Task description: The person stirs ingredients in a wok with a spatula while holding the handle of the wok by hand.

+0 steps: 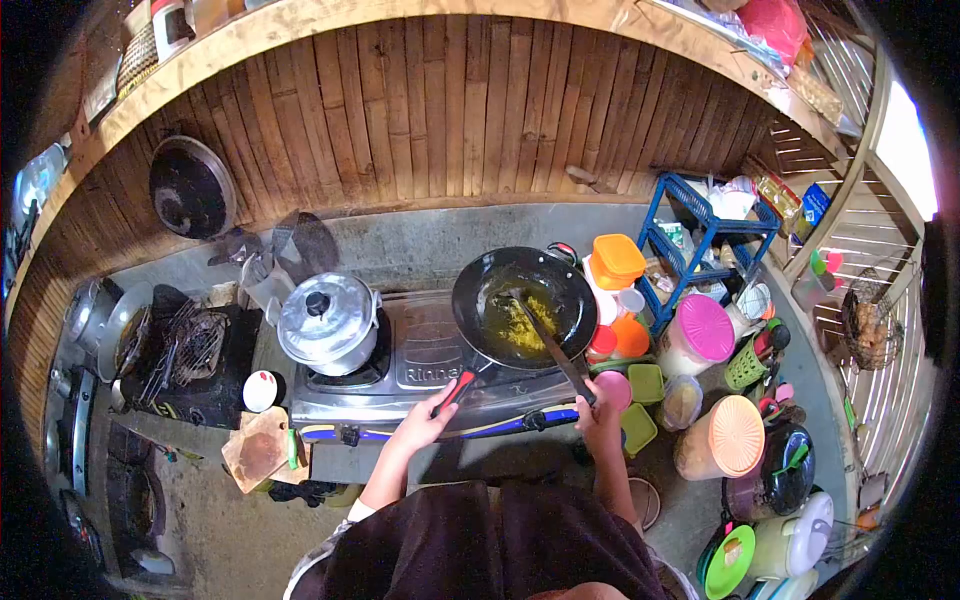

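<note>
My left hand [422,424] is closed round the red-and-black handle of a dark wok [481,287], which sits on the right side of a two-burner gas stove [424,340]. In my right hand [601,412] is a long dark spatula [560,357], its far end down in the wok. Yellow chopped or ground food [530,325] lies in shiny oil there, touching the spatula. The spatula's blade is partly hidden by the food. To the left, a lidded aluminium pot [327,325] stands on the other burner.
Orange containers [618,261], a pink-lidded tub [704,328] and a peach-lidded tub [737,436] crowd the right counter, with a blue rack [690,240] behind. A cutting board [262,450] with a green-handled knife [293,449] lies left of the stove, near a charred grill [195,350].
</note>
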{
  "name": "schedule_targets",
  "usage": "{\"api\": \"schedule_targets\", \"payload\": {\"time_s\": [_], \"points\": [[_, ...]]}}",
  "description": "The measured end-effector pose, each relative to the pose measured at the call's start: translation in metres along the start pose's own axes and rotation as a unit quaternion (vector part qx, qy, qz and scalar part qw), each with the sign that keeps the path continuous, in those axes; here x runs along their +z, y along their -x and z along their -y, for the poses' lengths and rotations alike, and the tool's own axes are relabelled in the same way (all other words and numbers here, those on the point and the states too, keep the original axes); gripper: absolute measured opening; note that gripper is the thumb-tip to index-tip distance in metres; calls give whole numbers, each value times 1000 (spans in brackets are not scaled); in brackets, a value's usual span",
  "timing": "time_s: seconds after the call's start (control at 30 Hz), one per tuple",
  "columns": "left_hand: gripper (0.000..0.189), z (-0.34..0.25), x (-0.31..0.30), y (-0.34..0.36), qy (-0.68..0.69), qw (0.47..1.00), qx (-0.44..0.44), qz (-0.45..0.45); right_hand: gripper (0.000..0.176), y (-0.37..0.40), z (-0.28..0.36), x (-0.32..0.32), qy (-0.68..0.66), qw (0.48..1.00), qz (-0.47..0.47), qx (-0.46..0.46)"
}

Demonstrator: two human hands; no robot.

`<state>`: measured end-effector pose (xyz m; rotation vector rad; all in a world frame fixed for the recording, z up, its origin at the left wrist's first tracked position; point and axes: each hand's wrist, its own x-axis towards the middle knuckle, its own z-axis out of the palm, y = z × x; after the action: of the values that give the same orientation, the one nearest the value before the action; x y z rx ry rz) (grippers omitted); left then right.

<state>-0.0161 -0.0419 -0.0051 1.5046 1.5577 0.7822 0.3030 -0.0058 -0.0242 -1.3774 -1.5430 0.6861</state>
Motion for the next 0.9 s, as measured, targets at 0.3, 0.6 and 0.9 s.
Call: {"api": "schedule_targets", "payload": {"time_s": [0.3, 0.6, 0.9], "points": [[48, 19, 7, -6, 45, 996, 81, -14, 26, 3, 35, -38, -49, 993, -105, -37], [47, -5, -1, 2, 72, 997, 13, 14, 17, 16, 70, -87, -98, 979, -177, 8], [48, 17, 7, -5, 18, 992, 122, -36, 16, 15, 70, -89, -29, 981, -192, -28]]}}
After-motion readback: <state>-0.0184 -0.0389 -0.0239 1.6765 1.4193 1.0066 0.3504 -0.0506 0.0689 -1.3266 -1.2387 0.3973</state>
